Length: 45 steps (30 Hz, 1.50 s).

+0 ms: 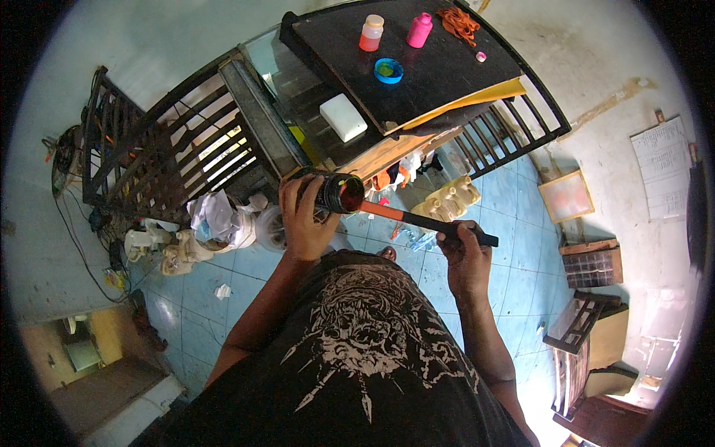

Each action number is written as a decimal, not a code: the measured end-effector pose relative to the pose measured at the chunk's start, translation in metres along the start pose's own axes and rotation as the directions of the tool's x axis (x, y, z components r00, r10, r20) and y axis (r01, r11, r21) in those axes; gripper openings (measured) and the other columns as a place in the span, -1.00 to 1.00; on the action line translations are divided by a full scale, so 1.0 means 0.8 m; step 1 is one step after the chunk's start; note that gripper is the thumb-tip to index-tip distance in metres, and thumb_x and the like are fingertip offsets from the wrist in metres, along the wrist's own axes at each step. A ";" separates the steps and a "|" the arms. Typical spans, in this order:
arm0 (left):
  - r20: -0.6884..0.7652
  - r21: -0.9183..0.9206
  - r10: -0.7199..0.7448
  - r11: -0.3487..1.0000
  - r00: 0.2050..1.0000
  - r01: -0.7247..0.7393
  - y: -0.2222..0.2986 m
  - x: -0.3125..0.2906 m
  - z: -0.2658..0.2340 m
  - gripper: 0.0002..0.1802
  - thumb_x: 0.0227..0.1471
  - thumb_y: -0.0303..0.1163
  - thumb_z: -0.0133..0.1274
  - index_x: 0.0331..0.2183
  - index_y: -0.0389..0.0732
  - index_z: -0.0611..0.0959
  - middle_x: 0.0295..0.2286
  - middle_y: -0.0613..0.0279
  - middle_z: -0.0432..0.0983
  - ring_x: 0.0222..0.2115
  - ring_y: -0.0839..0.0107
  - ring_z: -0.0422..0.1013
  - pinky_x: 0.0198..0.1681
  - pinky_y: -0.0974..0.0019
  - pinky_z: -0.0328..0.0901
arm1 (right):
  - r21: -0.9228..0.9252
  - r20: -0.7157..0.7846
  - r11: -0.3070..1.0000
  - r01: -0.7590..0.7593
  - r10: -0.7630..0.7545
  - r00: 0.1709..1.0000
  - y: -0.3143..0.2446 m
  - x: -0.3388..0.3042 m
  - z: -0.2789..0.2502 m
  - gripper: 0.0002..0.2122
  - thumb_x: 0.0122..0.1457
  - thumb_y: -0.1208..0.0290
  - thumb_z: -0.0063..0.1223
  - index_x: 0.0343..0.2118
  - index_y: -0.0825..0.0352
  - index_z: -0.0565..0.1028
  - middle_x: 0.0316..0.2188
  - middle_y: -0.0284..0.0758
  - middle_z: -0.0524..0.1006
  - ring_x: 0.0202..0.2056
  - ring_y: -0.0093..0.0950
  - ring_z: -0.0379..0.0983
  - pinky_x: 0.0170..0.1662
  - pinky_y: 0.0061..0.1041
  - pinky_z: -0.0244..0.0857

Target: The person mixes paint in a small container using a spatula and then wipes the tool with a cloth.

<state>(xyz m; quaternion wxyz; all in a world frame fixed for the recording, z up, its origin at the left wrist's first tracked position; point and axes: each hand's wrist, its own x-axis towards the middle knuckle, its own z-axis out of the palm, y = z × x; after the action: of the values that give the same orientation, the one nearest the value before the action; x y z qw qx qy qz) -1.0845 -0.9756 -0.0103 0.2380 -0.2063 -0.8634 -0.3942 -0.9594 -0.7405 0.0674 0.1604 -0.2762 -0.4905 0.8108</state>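
Observation:
My left hand [302, 220] is wrapped round a dark jar [328, 195], tipped so that its mouth faces right. Red paint-like stuff shows inside the jar, with some yellow-green on the rim. In my right hand [468, 261] is a spatula-like tool, gripped by its black handle [432, 223]. The tool's orange part [381, 211] reaches to the jar's mouth; whether its tip is inside I cannot tell. Beyond my hands, a blue lid [389, 71] with yellow-green smears lies on the black tabletop [350, 45].
On the tabletop stand a bottle of red liquid [371, 33] and a pink bottle [419, 31], near orange stringy cloth [459, 26]. A white block [343, 118] lies nearer. Beige jugs [450, 201] and a paper-filled container [220, 220] stand on the blue tiled floor [514, 216].

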 end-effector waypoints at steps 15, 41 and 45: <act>0.173 -0.188 -0.071 0.977 0.982 0.104 0.024 0.013 -0.013 -0.22 -0.47 -0.49 0.33 -0.04 -0.25 0.47 -0.11 0.06 0.34 -0.03 0.05 0.25 0.08 0.05 0.11 | -0.291 0.944 0.247 0.924 -0.083 0.319 -0.018 0.000 0.035 -0.72 -0.01 0.46 0.08 -0.17 0.30 0.53 -0.10 -0.20 0.52 -0.09 -0.23 0.48 -0.06 -0.31 0.39; 0.061 -0.211 -0.142 0.966 0.988 0.151 0.034 0.011 0.007 -0.23 -0.38 -0.41 0.36 -0.05 -0.28 0.41 -0.13 -0.04 0.31 -0.07 0.03 0.28 0.01 0.07 0.18 | 0.555 0.039 0.816 -0.163 0.170 0.985 0.019 -0.015 0.057 -0.83 0.21 0.40 -0.03 -0.18 0.31 0.37 -0.34 -0.31 0.48 -0.26 -0.44 0.46 -0.16 -0.53 0.44; 0.063 -0.293 -0.171 0.938 0.983 0.183 0.050 0.022 0.013 -0.22 -0.36 -0.38 0.37 -0.06 -0.30 0.37 -0.16 -0.05 0.29 -0.08 0.02 0.23 -0.02 0.04 0.16 | 0.644 0.215 0.695 -0.318 0.235 0.948 0.034 -0.001 0.066 -0.83 0.19 0.41 0.02 -0.22 0.35 0.40 -0.29 -0.28 0.51 -0.22 -0.47 0.48 -0.06 -0.58 0.44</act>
<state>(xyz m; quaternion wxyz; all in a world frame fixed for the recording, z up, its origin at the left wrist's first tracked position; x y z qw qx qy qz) -1.0797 -0.9402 0.0172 0.1518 -0.1686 -0.8134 -0.5357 -0.9905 -0.7910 0.0633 0.0966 -0.2229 -0.1265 0.9618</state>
